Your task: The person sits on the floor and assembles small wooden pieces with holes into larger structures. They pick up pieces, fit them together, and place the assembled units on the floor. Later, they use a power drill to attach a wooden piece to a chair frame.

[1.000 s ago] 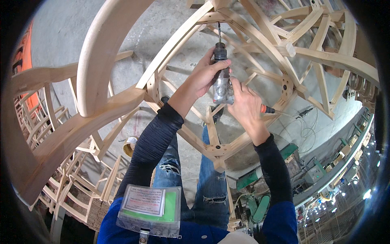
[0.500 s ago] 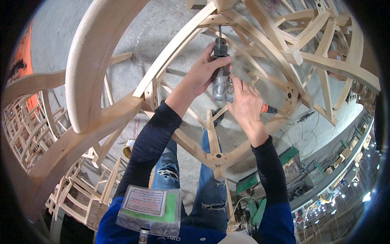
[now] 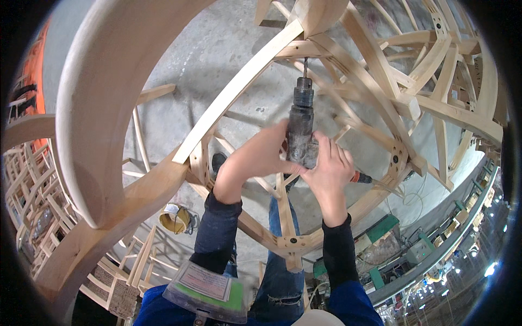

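A dark power drill point(image 3: 300, 126) points away from me, its thin bit point(image 3: 305, 68) meeting a short crosspiece point(image 3: 293, 50) of a pale wooden chair frame. At the drill's rear, my right hand point(image 3: 330, 167) is closed round the handle; an orange-and-black cord end point(image 3: 361, 177) shows beside it. My left hand point(image 3: 255, 155), slightly blurred, wraps the left side of the drill body, its thumb along the rear end and its fingertips hidden behind the tool. Below my hands is the frame's near corner joint point(image 3: 292, 242), with a dark bolt hole.
A large curved wooden piece point(image 3: 89, 119) rises close on the left. More chair frames point(image 3: 435, 103) stand at the right. A yellow roll-like object point(image 3: 175, 218) lies on the concrete floor point(image 3: 239, 70). Green machinery point(image 3: 382, 228) and a thin cable point(image 3: 416, 206) are at lower right.
My left hand has slid back from near the chuck to the drill's rear body. The view has shifted, so the frame and drill sit lower in the picture.
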Motion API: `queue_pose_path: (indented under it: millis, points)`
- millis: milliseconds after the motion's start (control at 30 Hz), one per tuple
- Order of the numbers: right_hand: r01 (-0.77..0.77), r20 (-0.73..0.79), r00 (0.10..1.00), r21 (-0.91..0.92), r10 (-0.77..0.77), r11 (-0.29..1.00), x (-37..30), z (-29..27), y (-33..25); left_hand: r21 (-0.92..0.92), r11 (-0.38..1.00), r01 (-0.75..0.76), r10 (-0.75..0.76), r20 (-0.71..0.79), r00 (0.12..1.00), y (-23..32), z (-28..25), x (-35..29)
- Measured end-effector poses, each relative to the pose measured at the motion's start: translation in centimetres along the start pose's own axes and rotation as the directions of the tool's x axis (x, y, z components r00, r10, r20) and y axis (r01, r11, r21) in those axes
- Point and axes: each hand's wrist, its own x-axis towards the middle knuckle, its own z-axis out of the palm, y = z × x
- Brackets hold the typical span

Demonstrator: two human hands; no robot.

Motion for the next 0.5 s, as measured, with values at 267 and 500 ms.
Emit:
queue_pose_path:
  millis: [267, 500]
  points:
    - [-0.013, 0.047, 0.999, 0.018, 0.013, 1.0, 0.0, 0.1, 0.6, 0.233, 0.973, 0.001, 0.009, -0.041, 0.999, 1.2, 0.3, -1.7]
    - [-0.012, 0.057, 0.998, 0.017, 0.011, 1.0, 0.3, -0.4, 0.1, 0.19, 0.982, 0.002, 0.003, -0.023, 1.0, 1.6, -0.2, -1.6]
